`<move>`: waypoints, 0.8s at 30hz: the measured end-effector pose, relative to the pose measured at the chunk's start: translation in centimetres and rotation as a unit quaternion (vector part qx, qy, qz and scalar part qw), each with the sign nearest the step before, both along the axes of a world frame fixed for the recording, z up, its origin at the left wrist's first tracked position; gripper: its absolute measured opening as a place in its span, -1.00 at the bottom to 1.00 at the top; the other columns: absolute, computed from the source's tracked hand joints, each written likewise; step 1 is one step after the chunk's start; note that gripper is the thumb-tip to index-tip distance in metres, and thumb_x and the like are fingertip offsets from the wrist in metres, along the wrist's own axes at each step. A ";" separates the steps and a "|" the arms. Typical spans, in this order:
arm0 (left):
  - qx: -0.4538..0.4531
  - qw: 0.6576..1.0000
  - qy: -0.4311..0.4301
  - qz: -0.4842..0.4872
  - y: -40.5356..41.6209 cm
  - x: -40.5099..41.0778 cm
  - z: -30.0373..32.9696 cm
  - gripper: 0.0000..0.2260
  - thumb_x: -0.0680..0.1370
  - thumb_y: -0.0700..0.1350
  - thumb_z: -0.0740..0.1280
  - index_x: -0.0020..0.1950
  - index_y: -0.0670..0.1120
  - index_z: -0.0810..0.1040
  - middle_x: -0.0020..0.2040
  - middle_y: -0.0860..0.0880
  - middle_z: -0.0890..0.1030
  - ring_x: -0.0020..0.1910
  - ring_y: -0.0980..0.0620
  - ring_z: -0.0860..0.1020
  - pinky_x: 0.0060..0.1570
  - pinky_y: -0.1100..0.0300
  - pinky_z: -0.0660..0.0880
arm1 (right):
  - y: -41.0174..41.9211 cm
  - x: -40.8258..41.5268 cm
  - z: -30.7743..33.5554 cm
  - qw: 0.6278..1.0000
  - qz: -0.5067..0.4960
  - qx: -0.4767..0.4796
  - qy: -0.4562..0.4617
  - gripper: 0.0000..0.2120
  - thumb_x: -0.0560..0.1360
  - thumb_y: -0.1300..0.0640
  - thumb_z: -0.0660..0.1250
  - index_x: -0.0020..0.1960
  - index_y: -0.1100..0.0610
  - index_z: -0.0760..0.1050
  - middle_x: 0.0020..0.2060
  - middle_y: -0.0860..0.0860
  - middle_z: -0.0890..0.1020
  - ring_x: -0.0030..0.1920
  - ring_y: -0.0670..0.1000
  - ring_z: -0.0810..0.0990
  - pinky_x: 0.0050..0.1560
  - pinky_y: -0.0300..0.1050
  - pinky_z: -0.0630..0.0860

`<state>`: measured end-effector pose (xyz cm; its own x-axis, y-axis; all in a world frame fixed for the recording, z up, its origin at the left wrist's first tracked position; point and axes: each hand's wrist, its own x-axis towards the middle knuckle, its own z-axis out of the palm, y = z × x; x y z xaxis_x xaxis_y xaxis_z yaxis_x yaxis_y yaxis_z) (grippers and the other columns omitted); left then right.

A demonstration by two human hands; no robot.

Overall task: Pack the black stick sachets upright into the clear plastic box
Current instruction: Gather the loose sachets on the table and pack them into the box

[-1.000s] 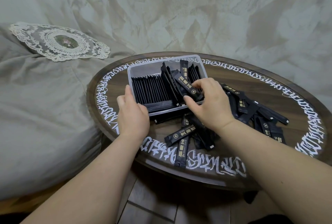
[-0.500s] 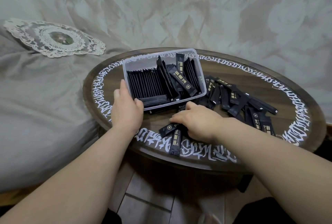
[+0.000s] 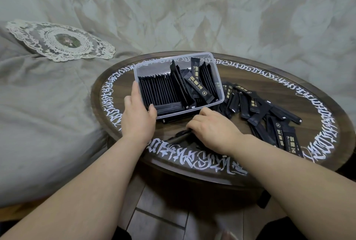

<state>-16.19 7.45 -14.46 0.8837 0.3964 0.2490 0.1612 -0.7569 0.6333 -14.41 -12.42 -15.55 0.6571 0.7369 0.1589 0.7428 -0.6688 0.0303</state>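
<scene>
The clear plastic box (image 3: 174, 57) stands on the round table. A tight row of black stick sachets (image 3: 159, 91) stands upright in its left half, and a few more (image 3: 197, 83) lean crookedly in the right half. My left hand (image 3: 137, 118) grips the box's near left corner, thumb over the rim. Just in front of the box, my right hand (image 3: 211, 130) lies knuckles up with its fingers curled down onto a blurred loose sachet (image 3: 178, 136). A pile of loose sachets (image 3: 256, 108) lies to the right of the box.
The dark wooden table (image 3: 317, 105) has a band of white script round its rim. Grey bedding (image 3: 48, 105) with a lace doily (image 3: 61, 40) lies to the left, touching the table. Tiled floor (image 3: 163, 220) shows below the table's near edge.
My right hand has come out of the box, leaving a sachet leaning inside, and has dropped to the loose sachets in front. My left hand has kept its hold on the box.
</scene>
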 end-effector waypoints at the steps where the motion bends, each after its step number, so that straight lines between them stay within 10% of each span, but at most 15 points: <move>1: -0.002 1.000 -0.002 -0.001 0.0 0.0 0.0 -0.35 0.59 -0.10 0.24 0.58 0.01 -0.05 0.26 -0.17 0.36 0.11 -0.24 0.48 0.04 -0.10 0.41 | -0.2 0.1 0.1 1.000 0.003 0.022 -0.021 -0.82 0.52 0.20 0.28 0.10 0.10 0.57 -0.07 0.01 0.62 -0.03 0.12 0.46 -0.05 0.05 0.51; 12: -0.015 1.000 -0.015 -0.008 0.0 0.0 0.0 -0.34 0.57 -0.12 0.27 0.57 0.02 -0.02 0.26 -0.15 0.38 0.12 -0.20 0.49 0.00 -0.03 0.39 | 4.7 1.1 6.3 0.920 -0.124 0.369 0.045 -0.86 0.56 0.15 0.26 0.07 0.15 0.54 -0.18 -0.06 0.51 -0.16 -0.02 0.45 -0.17 -0.16 0.29; 18: -0.014 1.000 -0.018 -0.013 0.3 -0.1 -0.1 -0.34 0.57 -0.12 0.28 0.57 0.03 -0.01 0.26 -0.13 0.39 0.12 -0.17 0.49 -0.06 0.04 0.36 | 7.1 2.7 6.5 0.940 -0.207 0.258 0.089 -0.58 0.53 0.03 0.32 0.36 0.10 0.42 0.10 0.02 0.58 0.08 0.04 0.54 0.12 -0.11 0.43; 24: -0.022 0.999 -0.035 -0.023 0.6 0.1 -0.3 -0.34 0.57 -0.13 0.29 0.56 0.02 0.01 0.28 -0.13 0.38 0.15 -0.16 0.48 0.02 -0.01 0.40 | 3.8 1.6 4.4 0.898 -0.294 0.320 0.072 -0.87 0.51 0.10 0.33 0.06 0.06 0.53 -0.06 -0.03 0.56 -0.08 -0.04 0.49 -0.08 -0.24 0.30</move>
<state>-16.12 8.04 -14.78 0.8820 0.3683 0.2941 0.0809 -0.7330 0.6754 -12.83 -8.66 -11.18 0.9506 0.0442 0.3072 0.2204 -0.7930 -0.5680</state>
